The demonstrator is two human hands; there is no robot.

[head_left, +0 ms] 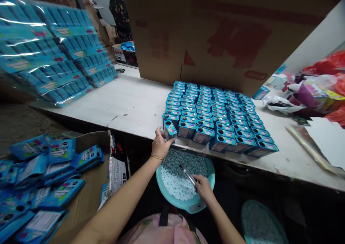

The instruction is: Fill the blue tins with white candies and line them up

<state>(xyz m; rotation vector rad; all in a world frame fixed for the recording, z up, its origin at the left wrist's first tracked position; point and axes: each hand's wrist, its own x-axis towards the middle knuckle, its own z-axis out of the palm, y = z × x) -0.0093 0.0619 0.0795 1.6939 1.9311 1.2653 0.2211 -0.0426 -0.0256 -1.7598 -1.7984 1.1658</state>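
Left hand point(161, 145) up at the table's point(134, 103) front edge, in the head view, curls partway closed around a small blue box point(170, 129), thumb on its near side; the box stands slightly tilted before the leftmost of the rows of similar boxes point(211, 111). The left forearm point(129, 190) slants up from the lower left. Lower down, the right hand point(204, 187) is nearly closed, pinching a slim shiny tool point(189, 177) that points up-left over white pellets point(175, 186) in a turquoise basin point(188, 208).
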